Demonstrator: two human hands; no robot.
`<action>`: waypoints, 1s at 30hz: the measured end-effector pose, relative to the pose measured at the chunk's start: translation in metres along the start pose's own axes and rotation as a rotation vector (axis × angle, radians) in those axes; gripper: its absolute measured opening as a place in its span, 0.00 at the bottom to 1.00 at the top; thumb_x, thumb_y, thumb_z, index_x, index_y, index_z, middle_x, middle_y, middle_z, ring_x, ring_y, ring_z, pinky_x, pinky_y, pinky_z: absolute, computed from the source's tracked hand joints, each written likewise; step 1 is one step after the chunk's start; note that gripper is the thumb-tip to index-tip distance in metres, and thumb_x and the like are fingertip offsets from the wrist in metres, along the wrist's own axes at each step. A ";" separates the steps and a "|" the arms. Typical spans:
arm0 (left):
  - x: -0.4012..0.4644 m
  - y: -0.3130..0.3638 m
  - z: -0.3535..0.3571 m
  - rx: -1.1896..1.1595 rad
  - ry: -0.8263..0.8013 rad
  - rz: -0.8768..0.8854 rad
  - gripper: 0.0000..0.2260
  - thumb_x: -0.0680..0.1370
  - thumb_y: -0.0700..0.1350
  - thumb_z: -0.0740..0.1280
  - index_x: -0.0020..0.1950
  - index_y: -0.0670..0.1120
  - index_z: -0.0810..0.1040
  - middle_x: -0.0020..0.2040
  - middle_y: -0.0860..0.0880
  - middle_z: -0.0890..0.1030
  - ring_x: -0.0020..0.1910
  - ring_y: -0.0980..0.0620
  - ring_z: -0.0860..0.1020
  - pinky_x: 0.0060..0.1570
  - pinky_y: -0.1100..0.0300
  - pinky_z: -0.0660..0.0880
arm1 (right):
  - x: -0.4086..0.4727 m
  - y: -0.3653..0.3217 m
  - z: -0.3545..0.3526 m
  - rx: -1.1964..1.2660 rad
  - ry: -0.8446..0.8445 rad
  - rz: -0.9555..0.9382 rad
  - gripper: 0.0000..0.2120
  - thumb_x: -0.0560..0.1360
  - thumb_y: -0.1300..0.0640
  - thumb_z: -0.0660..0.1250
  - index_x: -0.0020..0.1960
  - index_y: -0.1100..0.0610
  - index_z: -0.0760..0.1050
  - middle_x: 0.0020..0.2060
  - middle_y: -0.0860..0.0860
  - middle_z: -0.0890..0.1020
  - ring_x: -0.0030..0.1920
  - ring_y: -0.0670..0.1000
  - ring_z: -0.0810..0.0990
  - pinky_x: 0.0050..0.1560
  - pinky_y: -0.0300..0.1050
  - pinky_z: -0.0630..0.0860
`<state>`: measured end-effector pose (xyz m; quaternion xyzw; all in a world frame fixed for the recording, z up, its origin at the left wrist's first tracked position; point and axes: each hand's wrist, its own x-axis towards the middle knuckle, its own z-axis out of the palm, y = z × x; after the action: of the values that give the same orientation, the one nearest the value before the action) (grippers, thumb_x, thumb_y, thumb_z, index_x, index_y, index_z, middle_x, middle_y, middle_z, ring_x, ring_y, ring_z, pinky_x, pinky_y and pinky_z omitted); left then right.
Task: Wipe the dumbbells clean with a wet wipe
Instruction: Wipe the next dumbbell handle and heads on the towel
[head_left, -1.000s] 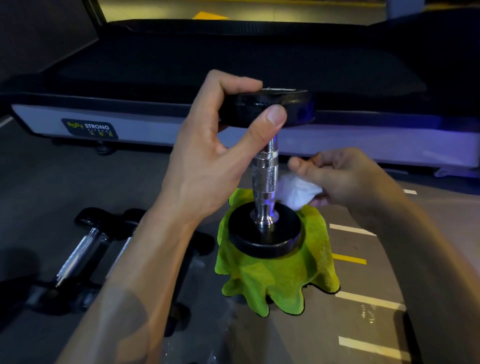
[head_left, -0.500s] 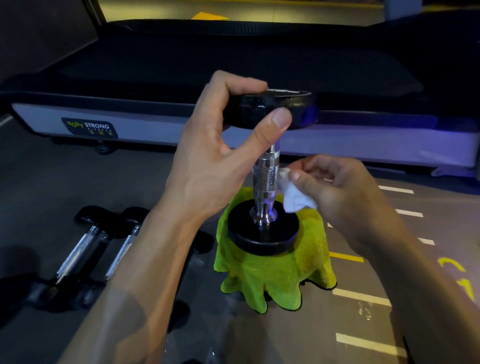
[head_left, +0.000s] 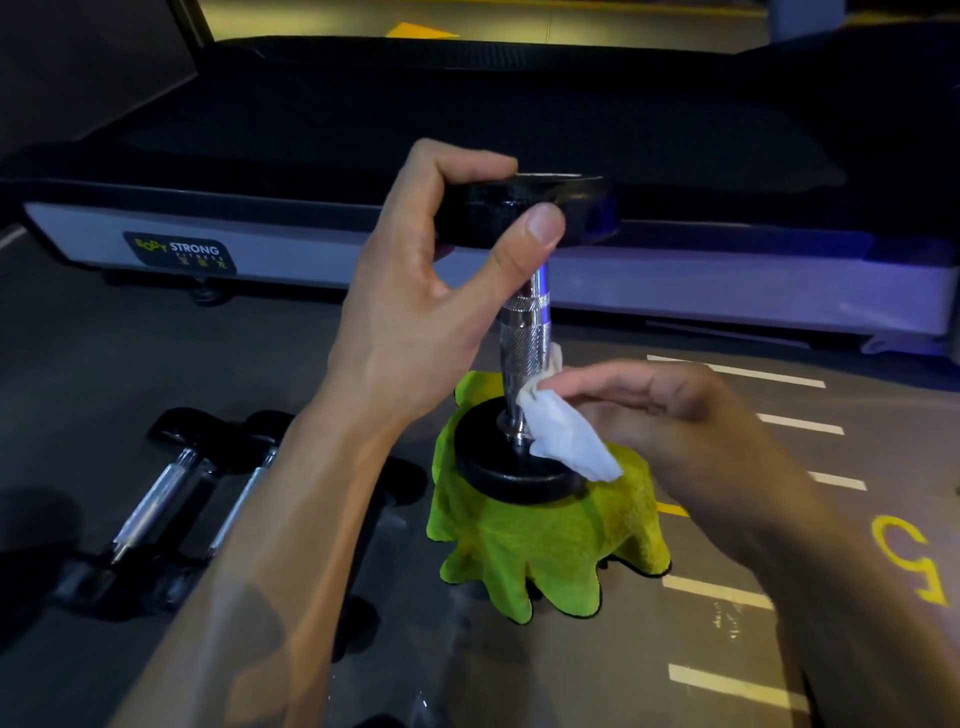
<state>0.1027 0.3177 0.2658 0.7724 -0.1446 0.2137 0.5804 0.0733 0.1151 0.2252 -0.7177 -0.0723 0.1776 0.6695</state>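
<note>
Head view, itemised:

1. Grey-framed treadmill with black belt (head_left: 322, 260) lies across the far floor.
2. Lime-green microfibre cloth (head_left: 545, 551) is draped beneath the upright dumbbell.
3. Black-ended chrome-handled dumbbell (head_left: 524, 332) stands on end; your left hand (head_left: 415, 322) grips its top disc.
4. Your right hand (head_left: 670, 410) pinches the crumpled white wet wipe (head_left: 566, 441) against the lower handle.
5. Two spare black dumbbells (head_left: 171, 483) lie to the left.

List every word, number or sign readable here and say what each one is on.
"BODY STRONG": label on the treadmill's grey side rail.
Small line and characters beneath it on that label: too small to read.
Yellow painted figure on the floor, seemingly a "5" seen turned: uncertain.
Upright dumbbell: no text visible.
</note>
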 end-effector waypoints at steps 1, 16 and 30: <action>0.000 0.000 0.000 -0.001 -0.002 0.002 0.12 0.81 0.52 0.71 0.61 0.52 0.74 0.52 0.60 0.80 0.51 0.62 0.79 0.57 0.60 0.76 | 0.002 0.006 0.004 -0.044 0.049 -0.036 0.12 0.78 0.74 0.66 0.55 0.61 0.81 0.50 0.54 0.89 0.54 0.53 0.87 0.54 0.47 0.82; -0.005 0.008 0.012 0.087 0.030 0.033 0.15 0.79 0.56 0.74 0.61 0.53 0.75 0.59 0.49 0.81 0.59 0.55 0.80 0.60 0.60 0.75 | 0.022 0.024 0.042 -0.247 0.198 -0.151 0.18 0.72 0.62 0.78 0.58 0.51 0.76 0.41 0.44 0.87 0.39 0.43 0.83 0.46 0.37 0.78; -0.001 0.014 0.033 0.118 0.012 0.071 0.16 0.77 0.58 0.76 0.60 0.54 0.77 0.57 0.54 0.79 0.59 0.50 0.79 0.61 0.46 0.77 | 0.021 0.028 0.013 -0.096 0.033 -0.073 0.17 0.72 0.68 0.76 0.58 0.56 0.81 0.49 0.50 0.89 0.52 0.49 0.87 0.60 0.50 0.82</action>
<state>0.1010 0.2819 0.2691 0.7984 -0.1557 0.2470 0.5266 0.0842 0.1322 0.1942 -0.7487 -0.0956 0.1376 0.6414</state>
